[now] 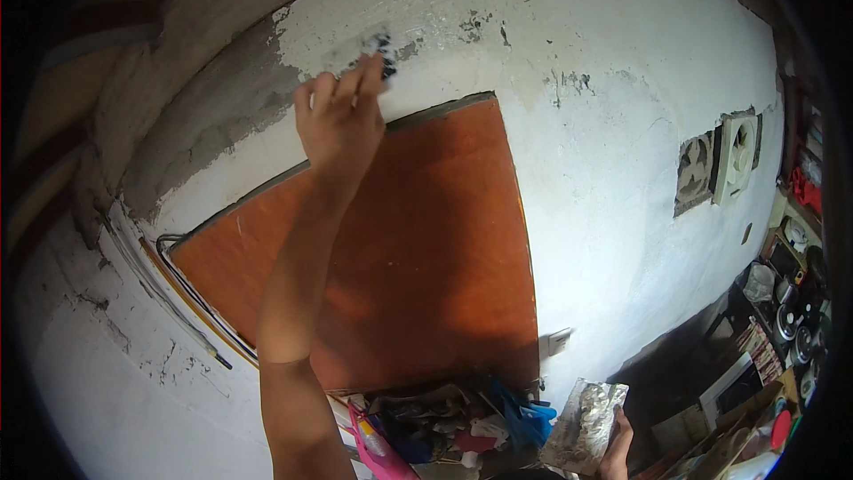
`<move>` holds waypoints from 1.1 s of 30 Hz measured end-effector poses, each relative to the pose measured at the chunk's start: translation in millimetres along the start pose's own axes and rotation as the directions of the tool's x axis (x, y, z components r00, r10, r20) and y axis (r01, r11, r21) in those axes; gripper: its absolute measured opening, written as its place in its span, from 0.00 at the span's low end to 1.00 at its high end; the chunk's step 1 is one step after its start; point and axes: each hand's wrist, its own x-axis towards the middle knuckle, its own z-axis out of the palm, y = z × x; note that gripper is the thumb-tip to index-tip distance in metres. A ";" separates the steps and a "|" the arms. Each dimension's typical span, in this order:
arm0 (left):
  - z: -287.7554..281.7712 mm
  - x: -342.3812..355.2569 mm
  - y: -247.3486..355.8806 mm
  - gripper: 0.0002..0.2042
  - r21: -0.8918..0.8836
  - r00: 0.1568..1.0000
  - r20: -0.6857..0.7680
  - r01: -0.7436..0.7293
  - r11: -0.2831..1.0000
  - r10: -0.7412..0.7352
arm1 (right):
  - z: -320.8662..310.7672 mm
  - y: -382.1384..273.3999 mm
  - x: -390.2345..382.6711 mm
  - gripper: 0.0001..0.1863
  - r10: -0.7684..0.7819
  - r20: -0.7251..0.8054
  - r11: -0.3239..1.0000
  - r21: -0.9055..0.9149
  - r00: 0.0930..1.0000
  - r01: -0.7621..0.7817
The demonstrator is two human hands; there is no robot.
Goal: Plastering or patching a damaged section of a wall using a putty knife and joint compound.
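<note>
The left grip pinches a blurred dark tool just beyond its fingertips, at the white wall; well below and rightward, the right grip clasps a silvery sheet.

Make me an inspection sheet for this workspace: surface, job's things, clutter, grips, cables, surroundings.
Surface: white wall, patchy, with bare grey areas above the orange panel.
Job's things: silver board; small dark-and-white thing, blurred.
Clutter: blue bag, pink bag and cloths below the panel; kitchenware at right.
Grips: left grip raised at the blurred thing, hold unclear; right grip holds the board.
Cables: beside the panel's left edge.
Surroundings: vent blocks at right.
</note>
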 end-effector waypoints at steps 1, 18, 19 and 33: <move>0.1 -3.4 -7.4 0.19 0.017 1.000 0.006 -0.006 1.000 0.006 | -0.1 0.1 1.6 0.25 0.015 0.002 1.000 0.009 1.000 -0.015; 3.1 -8.4 -21.8 0.17 -0.004 0.988 0.114 -0.105 0.994 0.104 | 21.6 11.2 4.7 0.25 0.069 0.048 0.997 -0.035 0.996 -0.067; 2.6 -0.6 -27.1 0.17 -0.004 0.988 0.113 -0.102 0.995 0.102 | 21.7 10.4 3.0 0.25 0.114 0.047 0.993 -0.014 0.992 -0.113; 10.4 36.8 -34.5 0.15 -0.020 0.995 -0.043 -0.091 0.996 0.090 | -61.8 19.4 27.9 0.23 -0.203 -0.010 0.874 -0.453 0.979 0.176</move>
